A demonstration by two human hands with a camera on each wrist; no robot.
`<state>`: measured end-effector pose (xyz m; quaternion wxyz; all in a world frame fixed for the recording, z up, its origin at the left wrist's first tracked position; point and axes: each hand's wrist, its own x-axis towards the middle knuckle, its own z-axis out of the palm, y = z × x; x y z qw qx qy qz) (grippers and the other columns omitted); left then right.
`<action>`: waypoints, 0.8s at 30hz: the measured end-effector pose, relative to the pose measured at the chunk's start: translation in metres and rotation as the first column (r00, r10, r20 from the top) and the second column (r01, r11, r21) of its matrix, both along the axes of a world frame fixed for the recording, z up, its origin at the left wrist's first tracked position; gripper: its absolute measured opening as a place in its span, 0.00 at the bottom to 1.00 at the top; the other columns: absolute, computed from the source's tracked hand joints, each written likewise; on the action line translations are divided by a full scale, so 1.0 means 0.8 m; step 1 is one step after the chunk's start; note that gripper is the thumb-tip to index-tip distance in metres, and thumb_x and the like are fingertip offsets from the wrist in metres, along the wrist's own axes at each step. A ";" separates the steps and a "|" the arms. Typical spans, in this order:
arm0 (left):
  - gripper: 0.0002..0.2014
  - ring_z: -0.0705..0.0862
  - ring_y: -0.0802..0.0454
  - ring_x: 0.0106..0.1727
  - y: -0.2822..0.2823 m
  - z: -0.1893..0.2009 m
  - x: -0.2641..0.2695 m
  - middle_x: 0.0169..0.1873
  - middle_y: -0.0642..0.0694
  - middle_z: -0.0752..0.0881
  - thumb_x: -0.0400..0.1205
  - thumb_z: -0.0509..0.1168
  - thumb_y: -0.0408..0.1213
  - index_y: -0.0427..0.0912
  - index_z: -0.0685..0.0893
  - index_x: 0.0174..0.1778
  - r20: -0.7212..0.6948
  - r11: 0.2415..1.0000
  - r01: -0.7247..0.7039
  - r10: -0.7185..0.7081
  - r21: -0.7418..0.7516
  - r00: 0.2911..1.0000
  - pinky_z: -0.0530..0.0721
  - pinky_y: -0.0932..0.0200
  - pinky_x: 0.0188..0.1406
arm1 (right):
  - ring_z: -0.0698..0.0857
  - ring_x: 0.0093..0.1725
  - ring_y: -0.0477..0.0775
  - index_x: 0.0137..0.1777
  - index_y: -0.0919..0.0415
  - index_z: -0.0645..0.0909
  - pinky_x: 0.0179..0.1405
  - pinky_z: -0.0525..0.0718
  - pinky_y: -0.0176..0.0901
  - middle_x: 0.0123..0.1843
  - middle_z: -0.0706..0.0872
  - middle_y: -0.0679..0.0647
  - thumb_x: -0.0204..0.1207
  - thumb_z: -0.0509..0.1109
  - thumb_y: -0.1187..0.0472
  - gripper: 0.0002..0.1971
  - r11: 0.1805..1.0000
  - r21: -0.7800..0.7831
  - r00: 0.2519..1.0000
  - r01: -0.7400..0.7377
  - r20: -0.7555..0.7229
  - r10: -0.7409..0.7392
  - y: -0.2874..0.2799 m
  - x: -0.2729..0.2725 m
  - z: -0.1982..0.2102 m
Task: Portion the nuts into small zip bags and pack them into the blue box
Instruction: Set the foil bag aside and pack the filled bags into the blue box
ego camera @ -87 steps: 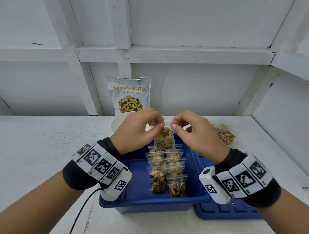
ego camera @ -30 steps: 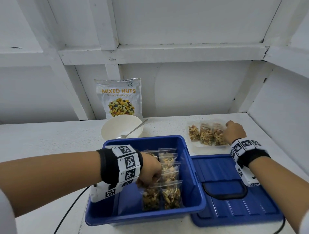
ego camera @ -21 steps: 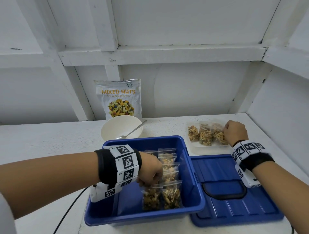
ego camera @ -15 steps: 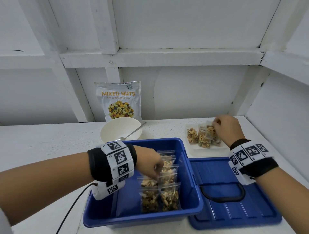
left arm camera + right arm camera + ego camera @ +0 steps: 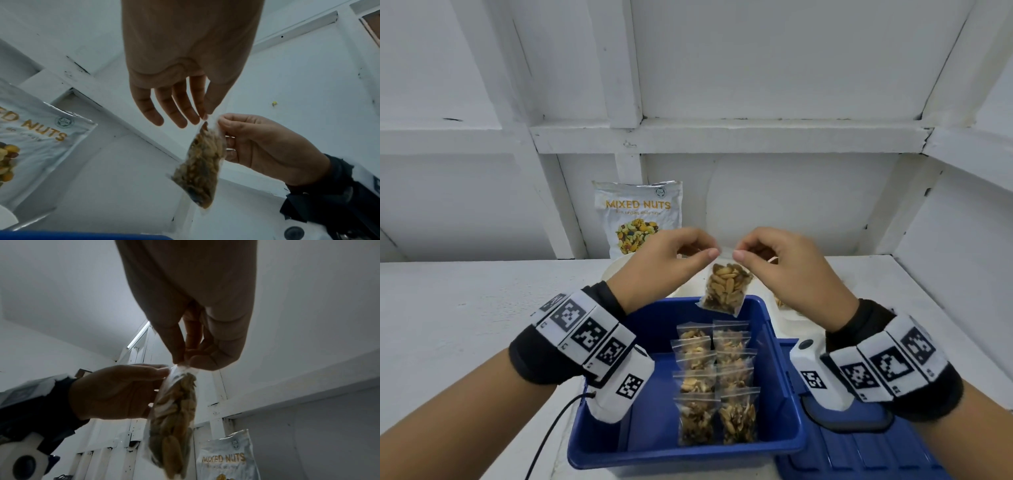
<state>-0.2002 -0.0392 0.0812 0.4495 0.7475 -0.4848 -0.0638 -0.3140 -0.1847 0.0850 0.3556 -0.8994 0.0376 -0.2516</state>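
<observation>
From my seat I see the nut pouch marked MIXED NUTS standing against the white wall at the back of the table, with the rim of a white bowl just showing behind my left hand. The blue box sits in front of me, and two rows of filled bags stand upright inside it, toward its right side. The box lid lies flat just right of the box, partly hidden under my right wrist band. A few more nut bags lie on the table behind my right hand, mostly covered by it.

Both hands are raised above the far end of the box, close together. Each pinches one top corner of a small zip bag between thumb and forefinger. The bag hangs between them, slightly tilted, full of nuts, clear of the bags below. In the left wrist view the other left fingers hang loosely straight.
</observation>
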 end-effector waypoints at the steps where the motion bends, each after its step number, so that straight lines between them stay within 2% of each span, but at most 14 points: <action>1: 0.03 0.83 0.63 0.44 0.005 0.001 -0.001 0.41 0.53 0.86 0.80 0.66 0.36 0.45 0.84 0.46 -0.017 1.000 0.002 -0.002 -0.018 1.000 0.78 0.75 0.46 | 0.80 0.36 0.37 0.38 0.51 0.80 0.37 0.76 0.23 0.34 0.82 0.41 0.76 0.70 0.62 0.06 1.000 0.022 1.000 -0.009 0.003 0.009 0.003 0.001 0.000; 6: 0.02 0.82 0.62 0.40 0.021 -0.004 -0.004 0.36 0.53 0.86 0.79 0.67 0.34 0.43 0.85 0.42 -0.021 0.995 -0.047 0.045 -0.091 0.999 0.77 0.72 0.44 | 0.80 0.37 0.36 0.39 0.50 0.80 0.37 0.75 0.22 0.35 0.83 0.40 0.76 0.69 0.62 0.06 0.997 0.062 0.999 -0.045 0.015 0.044 0.017 0.010 0.000; 9: 0.04 0.82 0.61 0.39 0.027 -0.008 -0.003 0.34 0.53 0.85 0.80 0.66 0.33 0.41 0.85 0.41 -0.018 0.988 -0.092 0.090 -0.126 0.996 0.79 0.67 0.42 | 0.81 0.40 0.40 0.46 0.49 0.81 0.39 0.75 0.21 0.40 0.82 0.38 0.77 0.68 0.59 0.02 0.997 0.067 0.999 -0.047 0.002 0.047 0.021 0.012 -0.003; 11: 0.05 0.82 0.63 0.40 0.032 -0.011 -0.001 0.34 0.54 0.85 0.80 0.66 0.32 0.43 0.85 0.41 -0.024 0.980 -0.130 0.128 -0.151 0.992 0.79 0.68 0.40 | 0.81 0.41 0.42 0.51 0.47 0.79 0.40 0.75 0.20 0.44 0.80 0.38 0.77 0.68 0.56 0.05 0.997 0.055 0.998 -0.045 -0.043 0.048 0.022 0.013 -0.006; 14: 0.08 0.82 0.65 0.41 0.042 -0.013 0.001 0.35 0.59 0.84 0.80 0.65 0.33 0.52 0.82 0.38 -0.021 0.971 -0.174 0.173 -0.165 0.985 0.78 0.72 0.40 | 0.80 0.38 0.39 0.44 0.47 0.78 0.36 0.76 0.23 0.41 0.81 0.38 0.77 0.68 0.57 0.03 0.994 0.105 0.996 -0.036 -0.073 0.044 0.023 0.015 -0.012; 16: 0.09 0.82 0.65 0.41 0.046 -0.014 0.002 0.35 0.59 0.84 0.80 0.65 0.34 0.54 0.81 0.38 -0.013 0.969 -0.187 0.188 -0.161 0.982 0.78 0.71 0.41 | 0.81 0.38 0.38 0.39 0.45 0.78 0.37 0.78 0.28 0.36 0.82 0.40 0.78 0.67 0.59 0.08 0.988 0.146 0.997 -0.043 -0.061 0.052 0.026 0.016 -0.014; 19: 0.07 0.83 0.63 0.40 0.050 -0.015 0.001 0.35 0.55 0.85 0.80 0.65 0.33 0.49 0.83 0.39 -0.056 0.967 -0.194 0.187 -0.166 0.981 0.81 0.66 0.43 | 0.83 0.39 0.42 0.38 0.44 0.77 0.40 0.82 0.34 0.35 0.83 0.41 0.78 0.66 0.60 0.10 0.983 0.178 0.998 -0.046 -0.043 0.055 0.032 0.017 -0.016; 22: 0.04 0.83 0.64 0.38 0.053 -0.016 -0.001 0.35 0.51 0.85 0.81 0.64 0.30 0.41 0.84 0.43 -0.122 0.971 -0.168 0.149 -0.171 0.981 0.80 0.71 0.39 | 0.82 0.37 0.41 0.38 0.44 0.75 0.41 0.83 0.36 0.35 0.82 0.42 0.79 0.65 0.60 0.11 0.986 0.160 0.997 -0.040 -0.052 0.048 0.037 0.017 -0.017; 24: 0.04 0.84 0.64 0.38 0.055 -0.015 -0.003 0.36 0.50 0.86 0.80 0.64 0.30 0.40 0.84 0.44 -0.148 0.975 -0.151 0.127 -0.162 0.981 0.80 0.72 0.39 | 0.81 0.37 0.43 0.38 0.45 0.74 0.41 0.82 0.37 0.35 0.81 0.44 0.80 0.63 0.60 0.10 0.990 0.140 0.997 -0.032 -0.060 0.041 0.040 0.017 -0.017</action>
